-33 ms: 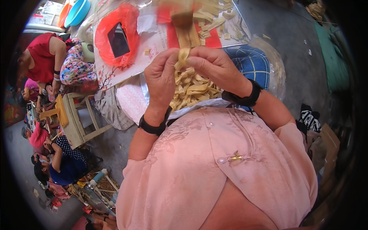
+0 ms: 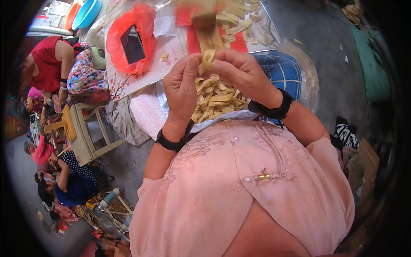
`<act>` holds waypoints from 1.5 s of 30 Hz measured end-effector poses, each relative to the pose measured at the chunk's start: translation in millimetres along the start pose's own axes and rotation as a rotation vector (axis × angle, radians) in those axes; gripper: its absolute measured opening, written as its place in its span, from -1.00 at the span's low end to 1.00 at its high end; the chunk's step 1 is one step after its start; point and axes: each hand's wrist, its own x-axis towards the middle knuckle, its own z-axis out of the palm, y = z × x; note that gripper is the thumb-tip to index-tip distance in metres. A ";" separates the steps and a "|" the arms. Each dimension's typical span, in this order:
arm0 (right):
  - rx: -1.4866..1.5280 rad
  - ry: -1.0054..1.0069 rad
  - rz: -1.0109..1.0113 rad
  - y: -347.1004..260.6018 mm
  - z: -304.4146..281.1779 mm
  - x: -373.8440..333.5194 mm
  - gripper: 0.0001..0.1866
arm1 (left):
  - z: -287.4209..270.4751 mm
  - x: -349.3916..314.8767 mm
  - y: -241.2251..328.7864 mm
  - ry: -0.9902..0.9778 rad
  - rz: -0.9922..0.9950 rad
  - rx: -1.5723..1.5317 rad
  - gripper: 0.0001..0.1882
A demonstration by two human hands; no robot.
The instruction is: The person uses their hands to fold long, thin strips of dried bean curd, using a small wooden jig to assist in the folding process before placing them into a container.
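Nearest us is our pink blouse (image 2: 214, 171). Past it, tan folded strips (image 2: 218, 99) lie heaped. Over them, our right hand's (image 2: 242, 76) fingers pinch a small yellow folded strip (image 2: 207, 62); our left hand's (image 2: 182, 81) fingers curl right beside it, though we cannot tell whether they grip. Beyond, on the surface (image 2: 169, 48), a dark phone (image 2: 132, 45) rests on a red plastic bag (image 2: 148, 23). Farther off we see a blue basin (image 2: 87, 15).

A brown thing (image 2: 204, 21) near the top edge was too blurred to tell; the left hand (image 2: 182, 81) and right hand (image 2: 237, 73) hid part of the piled tan strips (image 2: 219, 100); white scraps (image 2: 346, 59) were too small to identify.
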 end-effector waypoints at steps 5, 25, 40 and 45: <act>0.040 0.100 -0.017 1.6 -8.1 3.1 -0.83 | 2.1 1.6 -0.5 -0.016 -0.002 0.153 -0.88; -0.201 0.055 0.209 35.9 -22.5 -2.8 -0.80 | -9.4 10.4 -25.5 -0.342 0.279 1.181 -0.63; -0.569 0.240 0.039 26.6 -52.6 28.1 -0.73 | -34.3 55.0 -70.0 -0.289 0.069 0.835 -0.85; -0.650 0.303 -0.052 35.4 -66.5 43.4 -0.71 | -23.0 63.0 -56.6 -0.193 0.195 0.980 -0.86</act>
